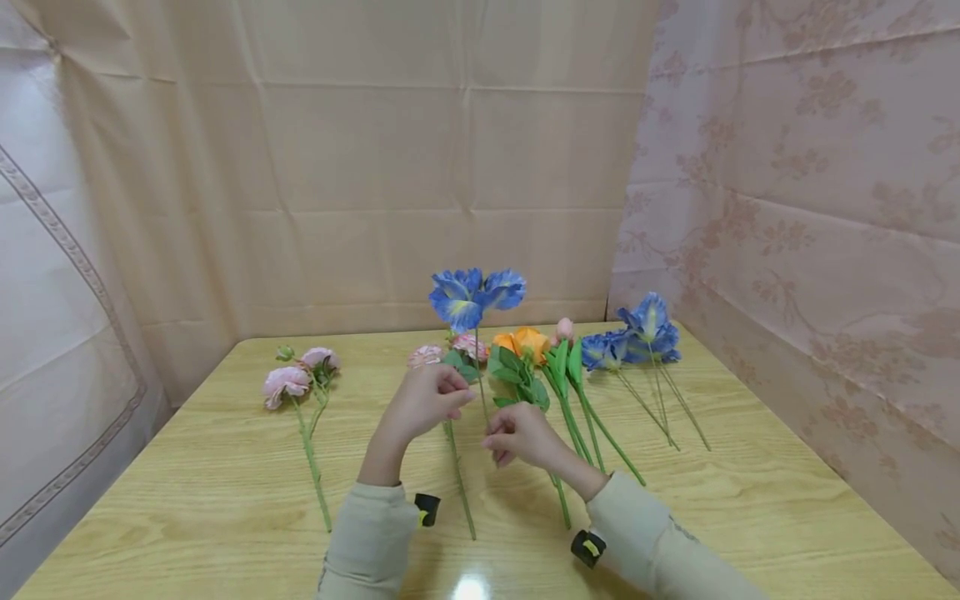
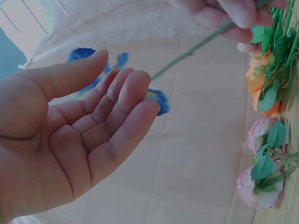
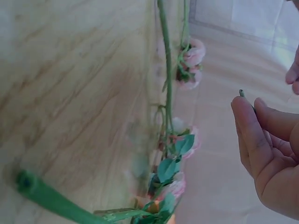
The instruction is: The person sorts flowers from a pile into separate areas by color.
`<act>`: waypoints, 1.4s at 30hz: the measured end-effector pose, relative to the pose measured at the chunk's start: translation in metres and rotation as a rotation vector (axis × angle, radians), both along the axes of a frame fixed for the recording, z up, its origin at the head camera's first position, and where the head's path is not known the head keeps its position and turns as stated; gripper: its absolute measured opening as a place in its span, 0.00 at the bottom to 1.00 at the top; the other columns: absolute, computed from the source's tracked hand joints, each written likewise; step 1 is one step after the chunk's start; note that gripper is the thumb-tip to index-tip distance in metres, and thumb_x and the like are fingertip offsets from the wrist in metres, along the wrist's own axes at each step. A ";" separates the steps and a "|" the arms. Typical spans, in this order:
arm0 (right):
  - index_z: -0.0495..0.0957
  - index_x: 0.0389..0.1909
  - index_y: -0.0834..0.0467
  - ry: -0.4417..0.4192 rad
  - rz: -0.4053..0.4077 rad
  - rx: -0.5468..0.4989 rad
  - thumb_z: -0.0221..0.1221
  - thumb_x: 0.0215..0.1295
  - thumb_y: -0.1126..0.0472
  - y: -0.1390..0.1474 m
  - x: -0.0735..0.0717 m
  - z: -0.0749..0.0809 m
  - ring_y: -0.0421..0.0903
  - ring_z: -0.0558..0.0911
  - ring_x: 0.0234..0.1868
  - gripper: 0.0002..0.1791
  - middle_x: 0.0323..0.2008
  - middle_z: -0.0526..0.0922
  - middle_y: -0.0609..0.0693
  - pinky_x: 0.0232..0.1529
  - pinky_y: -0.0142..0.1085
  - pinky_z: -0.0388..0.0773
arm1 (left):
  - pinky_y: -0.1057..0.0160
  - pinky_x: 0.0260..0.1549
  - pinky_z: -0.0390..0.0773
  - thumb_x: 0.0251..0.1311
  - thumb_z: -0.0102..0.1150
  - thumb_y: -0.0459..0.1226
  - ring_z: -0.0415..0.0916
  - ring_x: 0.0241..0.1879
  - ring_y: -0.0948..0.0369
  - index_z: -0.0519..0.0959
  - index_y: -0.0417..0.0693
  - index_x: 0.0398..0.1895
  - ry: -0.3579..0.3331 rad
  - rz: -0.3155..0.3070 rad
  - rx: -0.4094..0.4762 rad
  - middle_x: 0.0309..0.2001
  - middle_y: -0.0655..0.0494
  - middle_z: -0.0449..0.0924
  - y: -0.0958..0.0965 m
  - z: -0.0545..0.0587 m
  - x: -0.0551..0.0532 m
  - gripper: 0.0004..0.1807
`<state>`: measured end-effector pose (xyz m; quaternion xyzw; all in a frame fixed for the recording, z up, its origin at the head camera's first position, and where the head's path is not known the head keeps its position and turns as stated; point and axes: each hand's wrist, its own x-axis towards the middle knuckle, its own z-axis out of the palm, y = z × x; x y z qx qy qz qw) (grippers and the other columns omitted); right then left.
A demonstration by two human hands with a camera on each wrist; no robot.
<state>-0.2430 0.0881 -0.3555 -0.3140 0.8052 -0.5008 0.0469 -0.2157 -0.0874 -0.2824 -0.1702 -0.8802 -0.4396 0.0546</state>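
A blue iris [image 1: 459, 302] with a pale yellow centre stands upright over the middle of the table. My right hand [image 1: 525, 435] pinches its thin green stem low down, and the stem's cut end [image 3: 241, 93] pokes out past the fingertips in the right wrist view. Beside the stem, just under the bloom, is my left hand [image 1: 429, 402]. Its fingers [image 2: 124, 100] are loosely bent and hold nothing in the left wrist view, where they partly hide the blue petals [image 2: 161, 100].
On the wooden table [image 1: 225, 475] lie pink peonies [image 1: 287, 385] at left and pink-white flowers [image 1: 426, 356] behind my hands. An orange flower [image 1: 531, 343], a pink tulip [image 1: 565, 330] with green stems, and several more blue irises [image 1: 648, 329] lie to the right. Curtains [image 1: 450, 150] hang behind.
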 end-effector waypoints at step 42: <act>0.76 0.19 0.70 -0.267 -0.102 0.310 0.62 0.48 0.75 -0.014 -0.024 -0.022 0.50 0.79 0.15 0.04 0.14 0.78 0.57 0.17 0.36 0.77 | 0.63 0.23 0.77 0.57 0.56 0.34 0.75 0.18 0.61 0.76 0.36 0.29 -0.069 -0.001 0.029 0.22 0.50 0.76 -0.002 -0.003 -0.003 0.07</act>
